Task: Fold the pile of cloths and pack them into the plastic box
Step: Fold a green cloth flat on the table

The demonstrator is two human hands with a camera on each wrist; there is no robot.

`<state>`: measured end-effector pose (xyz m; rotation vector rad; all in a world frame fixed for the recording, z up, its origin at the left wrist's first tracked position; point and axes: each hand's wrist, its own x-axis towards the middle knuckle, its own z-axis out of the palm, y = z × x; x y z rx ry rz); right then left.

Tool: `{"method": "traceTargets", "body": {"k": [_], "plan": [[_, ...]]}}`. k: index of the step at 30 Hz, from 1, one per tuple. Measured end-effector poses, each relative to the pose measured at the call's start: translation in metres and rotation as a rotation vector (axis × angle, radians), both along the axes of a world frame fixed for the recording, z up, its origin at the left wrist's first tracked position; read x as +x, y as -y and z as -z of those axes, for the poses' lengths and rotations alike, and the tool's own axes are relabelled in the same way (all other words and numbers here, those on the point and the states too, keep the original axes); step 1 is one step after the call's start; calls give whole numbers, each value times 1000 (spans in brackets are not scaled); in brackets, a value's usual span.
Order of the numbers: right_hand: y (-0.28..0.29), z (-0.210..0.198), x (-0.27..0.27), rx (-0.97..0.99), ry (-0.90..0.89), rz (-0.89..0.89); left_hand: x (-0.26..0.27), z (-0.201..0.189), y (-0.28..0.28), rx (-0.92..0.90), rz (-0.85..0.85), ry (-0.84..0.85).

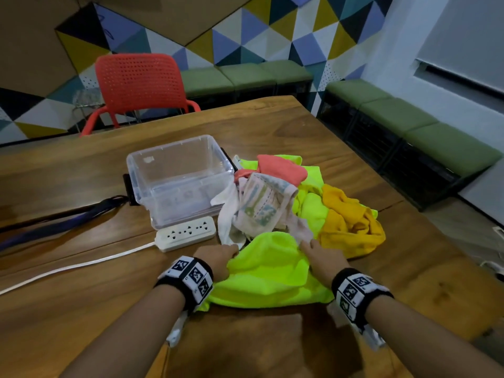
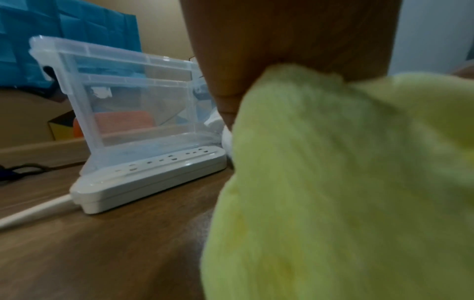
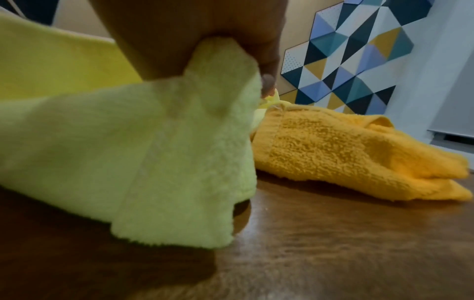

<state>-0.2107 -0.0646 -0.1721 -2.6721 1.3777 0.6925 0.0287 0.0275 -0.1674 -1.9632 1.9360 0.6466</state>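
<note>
A neon green cloth (image 1: 266, 268) is gripped by the left hand (image 1: 216, 259) and right hand (image 1: 323, 259). Their fingers are curled around its edges above the desk (image 1: 272, 126).

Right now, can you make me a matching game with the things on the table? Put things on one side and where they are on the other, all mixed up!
Things:
1. green cloth
2. orange cloth
3. power strip
4. box

Places or states:
A. lying right in front of the box
B. held by both hands, left hand and right hand
C. clear, with no cloth in it yet
D. crumpled at the right end of the pile

Pairs: 1-B, 2-D, 3-A, 4-C
</note>
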Motion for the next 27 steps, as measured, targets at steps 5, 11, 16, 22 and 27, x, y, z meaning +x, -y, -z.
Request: {"method": "traceTargets", "body": {"k": [5,11,16,22,27], "plan": [[-17,-12,-13,185,-89,-220,-8,-11,-16,279,-73,30],[-13,-26,-10,71,65,-42,7,4,-24,112,-293,-114],[-16,-18,9,297,280,2,12,28,-22,-13,-94,39],[-15,-12,6,587,4,53,13,33,-15,63,-89,65],[-5,-7,-7,535,25,172,28,26,-11,106,-213,144]]}}
